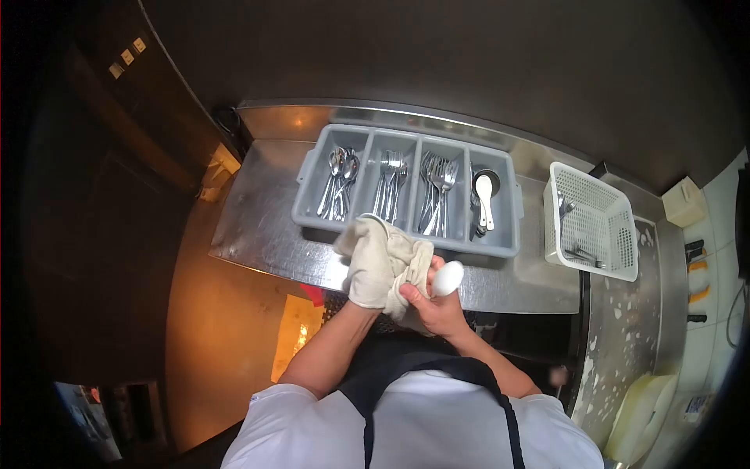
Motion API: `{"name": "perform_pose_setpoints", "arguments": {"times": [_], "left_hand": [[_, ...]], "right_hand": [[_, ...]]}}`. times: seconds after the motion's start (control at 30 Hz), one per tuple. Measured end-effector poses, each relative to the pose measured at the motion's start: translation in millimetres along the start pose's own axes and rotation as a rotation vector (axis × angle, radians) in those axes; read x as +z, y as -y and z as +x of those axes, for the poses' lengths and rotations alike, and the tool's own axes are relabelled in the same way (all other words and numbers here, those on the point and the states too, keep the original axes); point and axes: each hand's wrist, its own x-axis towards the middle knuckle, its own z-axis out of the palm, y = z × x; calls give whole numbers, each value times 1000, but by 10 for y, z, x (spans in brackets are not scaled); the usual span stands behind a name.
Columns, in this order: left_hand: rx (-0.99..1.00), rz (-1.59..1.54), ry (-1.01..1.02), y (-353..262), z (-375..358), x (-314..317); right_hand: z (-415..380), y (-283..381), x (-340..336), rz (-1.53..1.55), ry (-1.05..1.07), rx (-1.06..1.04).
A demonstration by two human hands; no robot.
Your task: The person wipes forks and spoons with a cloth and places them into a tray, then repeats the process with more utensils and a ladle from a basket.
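A beige cloth (388, 262) covers my left hand (367, 291), which grips it; my left fingers are hidden under the folds. My right hand (442, 314) is closed around a white spoon (448, 278), its thumb pressed against the cloth. The spoon's bowl sticks out on the right, while its handle is hidden by the hand and cloth. Just beyond my hands lies a grey cutlery tray (310, 211) with several compartments. Metal spoons (341, 176) fill the leftmost one, forks (439, 184) the middle ones, and another white spoon (484, 199) rests with a dark ladle-like piece in the rightmost.
The tray stands on a steel counter (262, 234) against a dark wall. To its right sits a white perforated basket (594, 180) with some metal cutlery inside. A wet steel surface (625, 336) runs down the right side. Knives with orange and black handles (698, 266) hang at far right.
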Motion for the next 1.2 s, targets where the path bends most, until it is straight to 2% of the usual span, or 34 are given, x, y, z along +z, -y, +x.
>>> {"name": "perform_pose_setpoints", "arguments": {"times": [0.1, 0.17, 0.23, 0.27, 0.33, 0.4, 0.47, 0.57, 0.63, 0.7, 0.73, 0.83, 0.87, 0.97, 1.0, 1.07, 1.13, 1.2], "left_hand": [[206, 184, 6, 338, 135, -370], [373, 559, -16, 404, 196, -499], [544, 925, -41, 453, 248, -585], [630, 1105, -64, 494, 264, -651], [612, 951, 68, 593, 315, -931], [395, 277, 360, 632, 449, -1388], [280, 146, -2, 554, 372, -1137], [187, -601, 524, 655, 519, -916], [101, -110, 6, 583, 450, -648], [48, 91, -127, 632, 670, -662], [19, 849, -431, 442, 388, -174], [629, 1534, 30, 398, 394, -233], [767, 1768, 196, 320, 402, -196], [775, 1799, 325, 363, 399, -19], [983, 2444, 367, 523, 491, -178], [170, 2062, 369, 404, 295, 441], [-9, 1978, 458, 479, 306, 643], [406, 2257, 672, 768, 569, 342]], "right_hand": [[72, 40, -83, -519, -127, -199], [146, 88, -3, -376, -352, -183], [134, 49, -137, -373, -373, -108], [104, 65, -204, -410, -309, -65], [35, 93, -320, -476, -186, 21], [12, 49, -464, -377, -240, -63], [5, 30, -655, -369, -304, -35], [-9, 82, -723, -337, -261, -39], [-59, 104, -779, -355, -201, 79], [-128, 96, -825, -312, -206, 161], [-161, 75, -840, -264, -240, 182], [-232, 69, -856, -65, -369, 202], [-237, 77, -867, -21, -420, 193], [-272, 128, -931, 93, -526, 169], [-295, 139, -954, 130, -563, 158], [-346, 182, -1005, 181, -638, 136], [-407, 240, -1061, 208, -708, 117], [-452, 208, -1191, 205, -745, 68]]}}
